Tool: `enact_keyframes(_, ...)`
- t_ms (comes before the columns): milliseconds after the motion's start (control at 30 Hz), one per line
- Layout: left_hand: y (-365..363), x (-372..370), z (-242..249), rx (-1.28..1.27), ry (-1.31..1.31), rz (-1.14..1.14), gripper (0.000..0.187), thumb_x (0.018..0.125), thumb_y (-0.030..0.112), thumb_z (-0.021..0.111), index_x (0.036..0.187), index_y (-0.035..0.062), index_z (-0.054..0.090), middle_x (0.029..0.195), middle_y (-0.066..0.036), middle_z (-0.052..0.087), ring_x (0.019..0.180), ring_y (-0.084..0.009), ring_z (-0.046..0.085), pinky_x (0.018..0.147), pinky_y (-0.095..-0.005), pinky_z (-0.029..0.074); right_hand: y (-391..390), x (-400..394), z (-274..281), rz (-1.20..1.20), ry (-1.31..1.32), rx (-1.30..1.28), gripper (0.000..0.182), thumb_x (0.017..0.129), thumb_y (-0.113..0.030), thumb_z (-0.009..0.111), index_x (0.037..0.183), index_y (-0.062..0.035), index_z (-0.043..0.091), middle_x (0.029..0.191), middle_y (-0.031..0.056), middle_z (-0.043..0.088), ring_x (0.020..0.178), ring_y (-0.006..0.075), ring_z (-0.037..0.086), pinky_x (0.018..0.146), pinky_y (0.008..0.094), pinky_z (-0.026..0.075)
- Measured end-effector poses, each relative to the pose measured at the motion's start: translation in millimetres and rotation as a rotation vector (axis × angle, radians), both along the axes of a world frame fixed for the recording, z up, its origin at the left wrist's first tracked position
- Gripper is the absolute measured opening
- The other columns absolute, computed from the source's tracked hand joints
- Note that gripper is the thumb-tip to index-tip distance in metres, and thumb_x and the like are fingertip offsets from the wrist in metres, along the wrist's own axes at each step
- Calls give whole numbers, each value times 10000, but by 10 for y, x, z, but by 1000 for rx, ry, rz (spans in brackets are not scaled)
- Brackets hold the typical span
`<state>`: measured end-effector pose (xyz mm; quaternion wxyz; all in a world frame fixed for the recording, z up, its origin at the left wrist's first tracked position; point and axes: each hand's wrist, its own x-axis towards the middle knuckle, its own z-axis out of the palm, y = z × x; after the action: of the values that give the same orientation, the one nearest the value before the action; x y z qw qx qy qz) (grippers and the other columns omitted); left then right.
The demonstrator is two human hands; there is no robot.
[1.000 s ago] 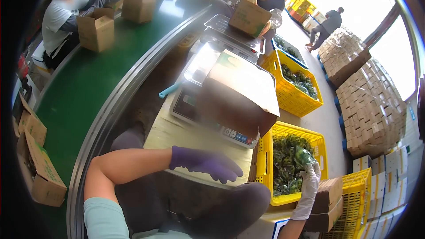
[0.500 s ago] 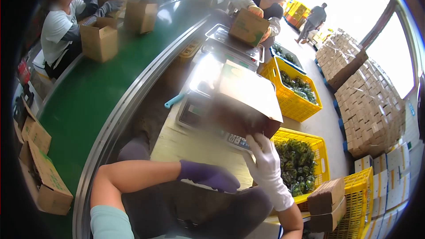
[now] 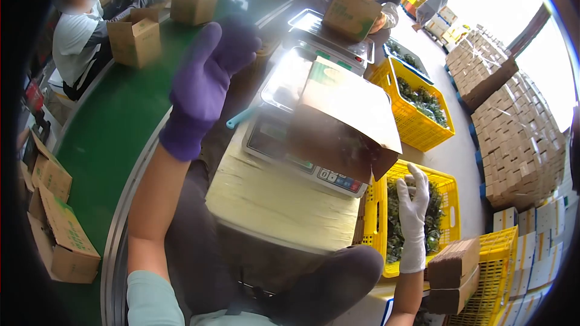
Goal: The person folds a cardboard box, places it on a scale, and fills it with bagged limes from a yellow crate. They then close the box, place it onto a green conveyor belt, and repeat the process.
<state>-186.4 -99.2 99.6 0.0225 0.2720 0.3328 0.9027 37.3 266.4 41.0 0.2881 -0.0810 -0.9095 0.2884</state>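
My left hand (image 3: 202, 87), in a purple glove, is raised over the edge of the green conveyor, fingers apart and holding nothing. My right hand (image 3: 414, 214) wears a white glove and is above a yellow crate (image 3: 453, 217) of dark green bagged produce (image 3: 393, 232). Its fingers are loosely bent and spread, with nothing between them. Between the hands, an open cardboard carton (image 3: 353, 108) lies tilted on a digital scale (image 3: 338, 180), its opening partly toward me. The carton's contents are too dark to make out. A blue handle (image 3: 240, 118) juts out left of the scale.
The scale stands on a cream-topped table (image 3: 272, 205). A green conveyor (image 3: 115, 133) runs along the left, with cartons (image 3: 136, 39) on it. Flattened cartons (image 3: 453, 271) sit beside the right crate. Co-workers (image 3: 78, 42) are at the left and far end. A wrapped pallet stack (image 3: 513, 127) stands right.
My left hand has risen from near my lap to over the conveyor edge. My right hand has moved right, away from the carton's lower edge, to above the crate. The view has shifted slightly.
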Motion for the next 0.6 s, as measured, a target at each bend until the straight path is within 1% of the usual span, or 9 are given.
enact_keyframes(33,30,-230,-90,-105,-14,86,464,999,381,482,1283,21,546,1163,-126,655,1061,-232,635,930,-363,491,-25,-131,-4,3,-23,-82,428,925,-180,621,1317,-38,526,1233,111,524,1043,198,554,849,301,490)
enact_keyframes(67,83,-358,-172,-208,-27,172,453,991,382,504,1273,32,559,1161,-108,658,1045,-212,636,920,-343,490,-15,-275,-34,2,-22,-86,428,925,-180,621,1317,-38,526,1233,111,524,1043,198,554,849,301,490)
enact_keyframes(133,274,-502,-374,-286,-76,169,444,986,375,517,1267,34,565,1156,-100,658,1030,-199,634,916,-334,486,22,-548,-109,56,56,-343,434,934,-171,612,1329,-26,507,1236,105,537,1098,189,539,919,307,463)
enact_keyframes(267,581,-391,-451,-414,-149,202,425,981,357,530,1256,36,574,1132,-86,659,991,-177,628,899,-317,483,90,-769,-79,66,63,-505,414,954,-134,579,1337,-6,490,1227,92,553,1119,176,527,973,304,429)
enact_keyframes(367,555,-346,-587,-410,-39,163,356,1015,272,473,1256,28,569,1154,-91,647,1030,-175,623,933,-337,488,520,-491,-178,-133,146,-541,321,974,-77,534,1284,6,524,1224,76,562,1104,153,526,992,278,405)
enact_keyframes(400,521,-332,-638,-379,25,139,343,1021,251,461,1256,26,568,1162,-93,644,1038,-175,622,943,-342,486,789,-328,-322,-250,174,-518,297,970,-99,552,1249,2,544,1173,69,590,1065,152,547,957,275,430)
enact_keyframes(467,434,-308,-584,-391,21,56,348,1027,236,444,1278,22,554,1181,-90,643,1054,-173,620,952,-330,479,1333,102,-680,-464,102,-622,296,947,-113,585,1221,-3,562,1098,63,615,1012,155,567,908,268,456)
enact_keyframes(533,400,-342,-602,-421,26,190,377,1029,241,435,1316,14,526,1242,-97,619,1113,-178,597,976,-318,460,2073,659,-1478,-570,-181,-573,386,896,-176,653,1224,6,565,1108,99,636,1020,194,592,906,295,469)
enact_keyframes(600,365,-292,-514,-539,80,350,404,1026,229,434,1362,11,485,1318,-111,572,1195,-190,552,1029,-323,415,2228,1082,-1928,-695,-500,-635,543,833,-246,716,1269,28,542,1224,159,614,1122,253,583,965,330,447)
